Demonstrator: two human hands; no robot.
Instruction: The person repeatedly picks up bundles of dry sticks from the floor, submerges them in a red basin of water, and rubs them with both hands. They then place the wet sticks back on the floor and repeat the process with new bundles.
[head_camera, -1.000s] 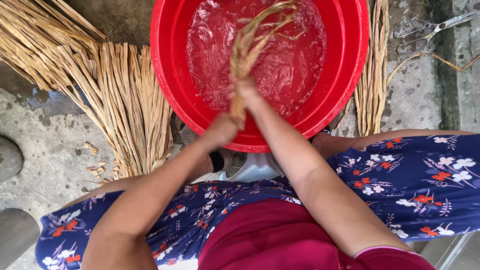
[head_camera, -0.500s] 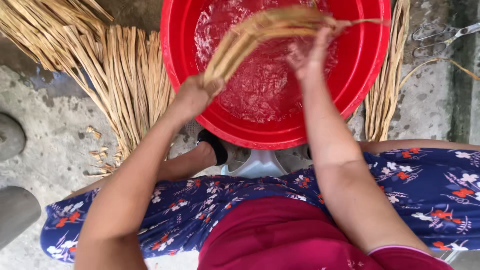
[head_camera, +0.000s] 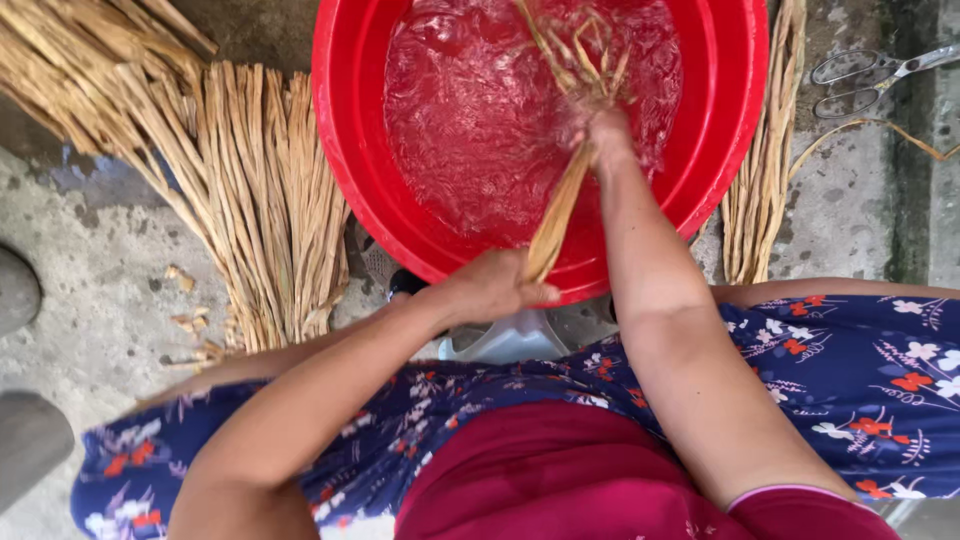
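Rough grey concrete floor (head_camera: 110, 290) lies under everything, with a red plastic basin (head_camera: 350, 150) of water set on it between the person's knees. Both hands hold one bundle of straw-coloured reed strips (head_camera: 562, 200) over the basin. The left hand (head_camera: 495, 285) sits at the near rim, fingers curled tight around the bundle's lower end. The right hand (head_camera: 600, 130) is out over the water, fingers closed around the bundle higher up, though blur hides their exact placing; above it the loose strip ends fan out and twist over the splashing water. A fan of dry reed strips (head_camera: 240, 190) lies on the floor left of the basin, a thinner sheaf (head_camera: 765, 170) right of it, and metal scissors (head_camera: 860, 80) beyond that
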